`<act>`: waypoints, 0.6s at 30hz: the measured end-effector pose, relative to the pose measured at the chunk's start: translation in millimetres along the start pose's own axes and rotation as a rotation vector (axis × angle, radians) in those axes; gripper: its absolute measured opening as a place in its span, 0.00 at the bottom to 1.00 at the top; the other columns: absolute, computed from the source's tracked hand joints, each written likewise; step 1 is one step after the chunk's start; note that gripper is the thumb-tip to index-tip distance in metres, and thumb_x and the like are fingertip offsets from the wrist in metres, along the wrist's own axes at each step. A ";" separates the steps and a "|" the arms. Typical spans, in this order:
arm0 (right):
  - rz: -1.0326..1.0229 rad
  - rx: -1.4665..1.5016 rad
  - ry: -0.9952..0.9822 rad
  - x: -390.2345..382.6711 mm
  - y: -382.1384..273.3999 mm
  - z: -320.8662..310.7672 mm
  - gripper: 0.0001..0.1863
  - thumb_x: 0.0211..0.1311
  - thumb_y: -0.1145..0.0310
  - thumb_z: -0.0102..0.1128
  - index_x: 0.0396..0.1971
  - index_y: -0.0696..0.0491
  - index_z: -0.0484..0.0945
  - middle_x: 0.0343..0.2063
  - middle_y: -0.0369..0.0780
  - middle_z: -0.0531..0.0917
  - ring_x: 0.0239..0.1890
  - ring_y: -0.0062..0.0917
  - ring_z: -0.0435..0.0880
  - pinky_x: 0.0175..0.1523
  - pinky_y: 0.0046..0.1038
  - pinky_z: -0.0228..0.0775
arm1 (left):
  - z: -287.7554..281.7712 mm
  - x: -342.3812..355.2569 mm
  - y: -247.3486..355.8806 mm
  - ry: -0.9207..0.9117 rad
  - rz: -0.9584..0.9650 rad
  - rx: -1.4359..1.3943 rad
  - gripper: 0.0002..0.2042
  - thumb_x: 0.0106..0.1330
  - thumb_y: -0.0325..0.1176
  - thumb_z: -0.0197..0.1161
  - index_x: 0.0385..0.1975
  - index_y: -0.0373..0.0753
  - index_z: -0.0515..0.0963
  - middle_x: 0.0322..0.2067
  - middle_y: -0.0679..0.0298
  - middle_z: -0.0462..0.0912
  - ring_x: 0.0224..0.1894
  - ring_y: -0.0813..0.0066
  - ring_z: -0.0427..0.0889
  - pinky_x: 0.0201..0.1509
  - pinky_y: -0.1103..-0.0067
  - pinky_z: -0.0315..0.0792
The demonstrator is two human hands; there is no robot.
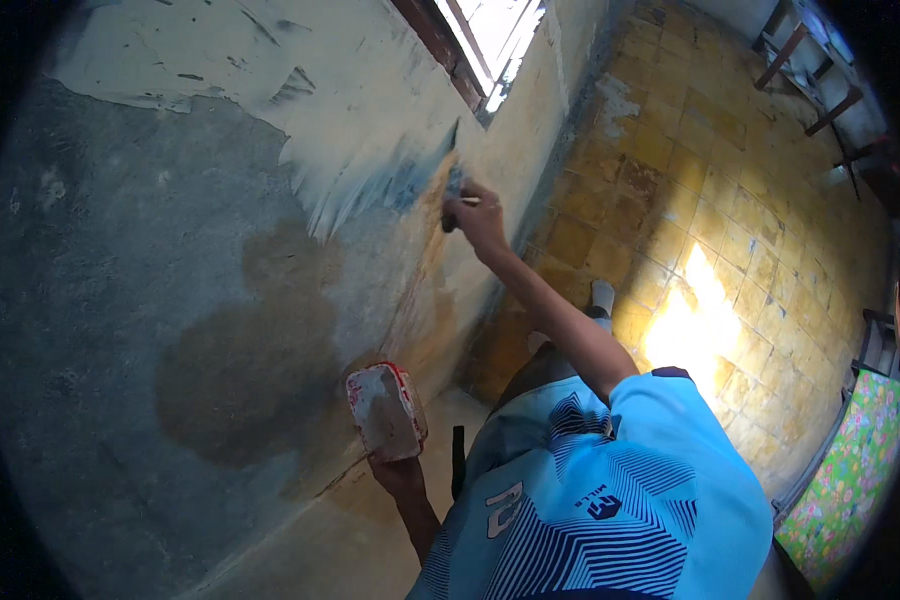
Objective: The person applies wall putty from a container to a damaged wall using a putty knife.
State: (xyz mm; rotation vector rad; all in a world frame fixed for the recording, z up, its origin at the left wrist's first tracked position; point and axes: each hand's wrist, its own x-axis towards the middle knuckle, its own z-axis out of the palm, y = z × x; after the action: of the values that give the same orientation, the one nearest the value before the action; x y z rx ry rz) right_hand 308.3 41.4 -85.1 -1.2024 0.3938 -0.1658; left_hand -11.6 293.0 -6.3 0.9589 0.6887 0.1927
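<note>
Nearest: person in a blue patterned shirt [610,480], torso close to the wall; sleeve or shirt could pick up wet coating if the lean deepens. Left hand [400,474] grips a small red-rimmed container [417,420] from its near end, fingers mostly hidden. Container sits low, just beside the wall; contact with it cannot be judged. Whitish residue inside, depth unclear. Main risk: a one-handed hold at one end could let it tip or slip, more so if eyes stay on the other hand. Right hand [479,212] is closed around a brush-like tool [454,186], blurred, at the wall below the window corner. Overloaded bristles could drip; too dry, they would probably leave more streaks like those at the ragged edge of the pale coat [370,110] over grey wall [80,250]. A stroke run too high could smear the dark window frame [440,50]. Beyond: yellow tiled floor [660,150], no covering seen near the feet, so spills would likely mark it. Farthest: wooden-legged table [785,58], well apart.
</note>
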 end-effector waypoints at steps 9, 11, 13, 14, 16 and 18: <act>0.119 -0.048 -0.207 -149.3 -33.2 20.5 0.13 0.55 0.65 0.66 0.31 0.59 0.78 0.31 0.41 0.81 0.36 0.22 0.80 0.40 0.28 0.73 | 13.2 -6.9 7.0 -0.030 0.006 0.020 0.33 0.57 0.44 0.57 0.65 0.48 0.60 0.62 0.55 0.63 0.61 0.52 0.67 0.57 0.52 0.71; 0.130 0.045 -0.218 -95.1 -51.1 3.6 0.10 0.57 0.68 0.64 0.31 0.60 0.78 0.25 0.39 0.81 0.28 0.21 0.80 0.34 0.25 0.73 | 9.9 -4.8 3.1 -0.054 0.032 0.016 0.33 0.58 0.45 0.57 0.66 0.48 0.59 0.62 0.55 0.63 0.62 0.51 0.66 0.56 0.50 0.71; -0.001 0.087 -0.063 -25.5 -56.0 -0.9 0.07 0.58 0.71 0.62 0.29 0.60 0.78 0.20 0.38 0.80 0.22 0.18 0.79 0.28 0.22 0.72 | 8.9 -1.9 1.8 -0.080 0.060 0.014 0.33 0.58 0.46 0.57 0.66 0.49 0.59 0.63 0.55 0.63 0.63 0.51 0.66 0.55 0.48 0.70; -0.092 0.059 0.040 -2.9 -53.9 -1.7 0.06 0.58 0.72 0.60 0.27 0.59 0.78 0.17 0.37 0.80 0.20 0.17 0.78 0.25 0.21 0.70 | 9.5 -0.9 1.9 -0.105 0.017 -0.009 0.33 0.58 0.46 0.57 0.66 0.49 0.59 0.62 0.55 0.63 0.63 0.51 0.66 0.55 0.47 0.71; -0.058 0.032 -0.004 6.1 -42.6 3.1 0.06 0.58 0.72 0.61 0.26 0.59 0.78 0.17 0.37 0.80 0.20 0.17 0.78 0.25 0.21 0.70 | 7.9 -0.8 1.9 -0.132 -0.030 -0.032 0.33 0.59 0.46 0.57 0.66 0.49 0.58 0.62 0.55 0.64 0.63 0.50 0.66 0.54 0.46 0.71; -0.065 -0.014 -0.092 -13.5 -34.7 16.8 0.10 0.57 0.68 0.63 0.26 0.60 0.78 0.16 0.38 0.80 0.18 0.16 0.78 0.25 0.21 0.70 | 2.8 1.1 -1.9 -0.182 0.041 0.006 0.32 0.59 0.45 0.56 0.66 0.47 0.59 0.61 0.55 0.66 0.62 0.52 0.68 0.54 0.50 0.73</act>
State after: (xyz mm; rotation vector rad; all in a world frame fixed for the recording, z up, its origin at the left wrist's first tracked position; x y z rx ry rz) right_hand 305.1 48.2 -44.9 -1.2322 0.2764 -0.1637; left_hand -9.2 290.5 -7.3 0.9837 0.5029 0.1380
